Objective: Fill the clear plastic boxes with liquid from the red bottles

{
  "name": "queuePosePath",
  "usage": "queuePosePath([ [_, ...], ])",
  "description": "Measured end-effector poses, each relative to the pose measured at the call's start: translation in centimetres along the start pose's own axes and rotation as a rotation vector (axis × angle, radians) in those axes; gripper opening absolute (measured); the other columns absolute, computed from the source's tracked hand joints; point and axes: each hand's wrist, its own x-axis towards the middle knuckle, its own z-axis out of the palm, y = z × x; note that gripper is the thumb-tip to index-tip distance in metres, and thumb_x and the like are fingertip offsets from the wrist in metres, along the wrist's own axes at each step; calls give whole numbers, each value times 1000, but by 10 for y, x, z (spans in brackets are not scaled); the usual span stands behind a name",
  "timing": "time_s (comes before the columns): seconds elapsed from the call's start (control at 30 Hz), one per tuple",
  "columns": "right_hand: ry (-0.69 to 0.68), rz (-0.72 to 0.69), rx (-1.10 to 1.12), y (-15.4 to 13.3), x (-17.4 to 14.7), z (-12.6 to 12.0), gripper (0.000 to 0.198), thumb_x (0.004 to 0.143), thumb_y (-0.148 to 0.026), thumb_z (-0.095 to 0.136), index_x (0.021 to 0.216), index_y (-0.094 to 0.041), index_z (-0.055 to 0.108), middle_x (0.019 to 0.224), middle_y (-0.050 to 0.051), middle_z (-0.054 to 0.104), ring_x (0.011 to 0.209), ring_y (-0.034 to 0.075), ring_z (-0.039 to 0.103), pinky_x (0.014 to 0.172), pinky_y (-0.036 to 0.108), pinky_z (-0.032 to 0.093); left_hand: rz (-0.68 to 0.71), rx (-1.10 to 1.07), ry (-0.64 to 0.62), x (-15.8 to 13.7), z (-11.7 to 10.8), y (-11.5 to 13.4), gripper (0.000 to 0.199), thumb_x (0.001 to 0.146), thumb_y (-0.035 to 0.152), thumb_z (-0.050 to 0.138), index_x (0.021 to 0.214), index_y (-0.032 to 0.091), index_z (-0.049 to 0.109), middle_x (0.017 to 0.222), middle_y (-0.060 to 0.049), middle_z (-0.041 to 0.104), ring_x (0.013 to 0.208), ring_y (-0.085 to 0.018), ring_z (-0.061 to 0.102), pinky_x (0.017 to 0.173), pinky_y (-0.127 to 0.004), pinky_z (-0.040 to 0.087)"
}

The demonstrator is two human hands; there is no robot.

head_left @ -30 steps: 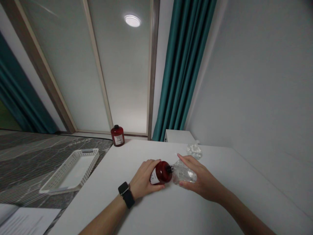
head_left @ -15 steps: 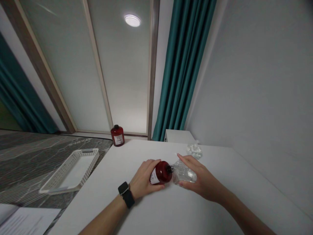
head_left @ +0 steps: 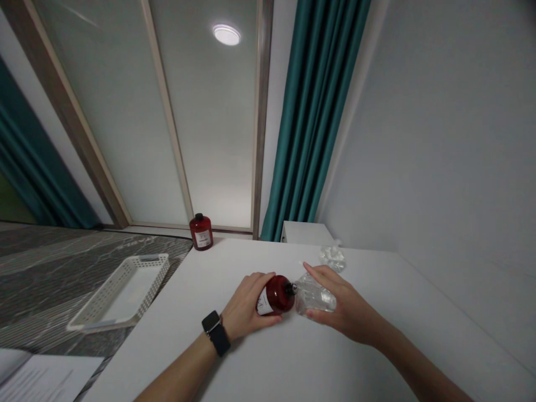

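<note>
My left hand is wrapped round a dark red bottle with a white label. The bottle is tilted over, its dark neck pointing right. My right hand grips a clear plastic container between thumb and fingers; its exact kind is hard to make out. The red bottle's neck end meets the left side of this container. Whether liquid passes between them cannot be seen. Just beyond my right hand lies another clear, crumpled-looking plastic item.
A second red bottle with a black cap stands upright at the far left corner of the white table. Left of the table, lower down, are a white perforated basket and printed papers. A white cabinet stands behind.
</note>
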Motion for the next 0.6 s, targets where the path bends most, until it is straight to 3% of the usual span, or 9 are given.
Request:
queuePosePath([
  [0.6,6,-14,10,-1,0,-1,80,80,-27,73,152,-25,36,134,14,56,124,29,55,107,49,46,-9,-8,-6,1,0,1,82,72,38,83,141,24,39,127,-13,60,110,-31,59,94,-46,49],
])
